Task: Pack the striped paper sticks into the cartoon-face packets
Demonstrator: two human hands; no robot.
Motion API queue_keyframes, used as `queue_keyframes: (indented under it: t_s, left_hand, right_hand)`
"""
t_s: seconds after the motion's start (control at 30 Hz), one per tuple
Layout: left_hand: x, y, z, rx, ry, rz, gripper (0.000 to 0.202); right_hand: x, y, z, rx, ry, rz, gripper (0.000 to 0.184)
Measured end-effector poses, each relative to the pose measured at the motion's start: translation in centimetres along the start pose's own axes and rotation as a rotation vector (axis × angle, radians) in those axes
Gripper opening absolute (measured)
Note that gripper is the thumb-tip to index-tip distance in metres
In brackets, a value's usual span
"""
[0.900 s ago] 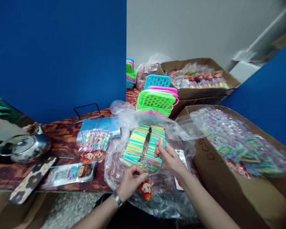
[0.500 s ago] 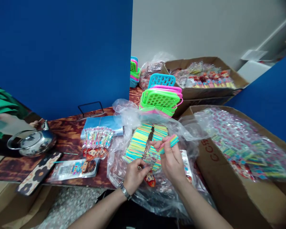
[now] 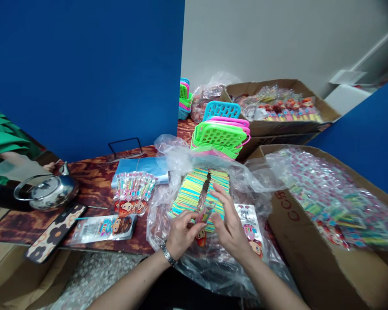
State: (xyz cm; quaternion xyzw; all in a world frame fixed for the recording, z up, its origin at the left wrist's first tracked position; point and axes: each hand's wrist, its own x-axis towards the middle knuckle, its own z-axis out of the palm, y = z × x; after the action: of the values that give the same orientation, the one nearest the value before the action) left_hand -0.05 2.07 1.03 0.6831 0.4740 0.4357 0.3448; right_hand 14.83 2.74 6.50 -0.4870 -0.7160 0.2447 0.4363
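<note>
My left hand [image 3: 181, 232], with a watch on its wrist, pinches a small clear packet with a red cartoon head [image 3: 200, 238] at its lower end. My right hand [image 3: 228, 226] meets it from the right, fingers closed on the packet's top. Both hands hover over a stack of striped pastel sticks [image 3: 194, 191] lying in an open clear plastic bag [image 3: 174, 172] at the table's front edge. A printed card with a cartoon face [image 3: 254, 228] lies under my right wrist.
Filled packets [image 3: 132, 193] and a flat printed pack [image 3: 100, 228] lie left of the bag. A steel kettle [image 3: 47, 191], a flowered phone case [image 3: 53, 234], stacked plastic baskets [image 3: 220, 135] and two cardboard boxes [image 3: 310, 232] of packets surround the spot. A person's green sleeve [image 3: 3, 142] shows at far left.
My right hand had lifted a few coloured sticks off the stack; now it has come down to the packet in my left hand. The camera shifted slightly left.
</note>
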Motion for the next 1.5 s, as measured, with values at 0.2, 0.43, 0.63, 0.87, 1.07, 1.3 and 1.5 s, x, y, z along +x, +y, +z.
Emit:
queue_keyframes:
  t_s: [0.2, 0.43, 0.63, 0.87, 1.07, 1.3, 1.5]
  left_hand:
    - [0.0, -0.1, -0.4, -0.063, 0.016, 0.0, 0.013]
    - [-0.4, -0.2, -2.2, -0.08, 0.115, 0.059, 0.007]
    - [-1.1, 0.2, -3.1, -0.012, 0.133, 0.299, 0.014]
    - [-1.9, 0.1, -3.1, -0.012, 0.094, 0.431, 0.027]
    - [-1.9, 0.4, -3.3, 0.013, 0.076, 0.472, 0.03]
    - [-2.2, 0.7, -4.0, 0.034, 0.123, 0.447, 0.028]
    - [-0.9, -1.6, -10.8, 0.284, 0.181, 0.128, 0.007]
  right_hand:
    - [0.2, 1.5, -1.2, 0.146, 0.014, 0.117, 0.032]
    - [-1.7, 3.5, -2.5, -0.189, -0.389, 0.078, 0.02]
    - [-7.1, 5.3, 0.3, -0.713, -0.703, -0.087, 0.012]
    - [-8.9, 5.9, 2.2, -0.852, -0.537, -0.416, 0.014]
    - [-9.4, 6.0, 2.5, -0.854, -0.546, -0.484, 0.01]
    - [-9.8, 6.6, 2.7, -0.852, -0.535, -0.48, 0.012]
    - [-9.7, 6.8, 2.8, -0.827, -0.487, -0.5, 0.018]
